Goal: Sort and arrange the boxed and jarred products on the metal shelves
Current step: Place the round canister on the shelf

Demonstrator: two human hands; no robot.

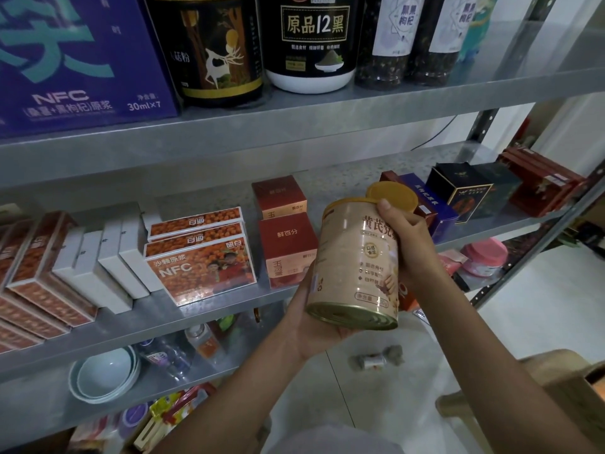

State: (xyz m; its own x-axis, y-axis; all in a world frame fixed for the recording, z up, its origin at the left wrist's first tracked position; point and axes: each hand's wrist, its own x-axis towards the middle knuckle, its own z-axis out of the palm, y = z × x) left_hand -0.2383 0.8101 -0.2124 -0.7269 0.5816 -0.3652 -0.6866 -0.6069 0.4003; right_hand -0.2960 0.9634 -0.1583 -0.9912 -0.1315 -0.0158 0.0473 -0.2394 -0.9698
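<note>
A beige tin can (355,257) with a yellow lid is tilted in front of the middle metal shelf (183,309). My left hand (314,326) cups its metal bottom from the left. My right hand (409,237) grips its upper right side. A second yellow lid (393,194) shows just behind the can's top. On the shelf behind stand two red boxes (286,247), stacked orange NFC boxes (203,263) and white boxes (108,260). The upper shelf holds a purple NFC carton (78,60), a black deer jar (212,50) and a black-and-white jar (312,44).
Dark boxes (465,188) and red boxes (540,181) fill the middle shelf's right end. Lower shelves hold stacked bowls (104,375), bottles (170,352) and pink tubs (484,257). A small wrapped object (376,358) lies on the tiled floor. A wooden stool (540,388) stands at the right.
</note>
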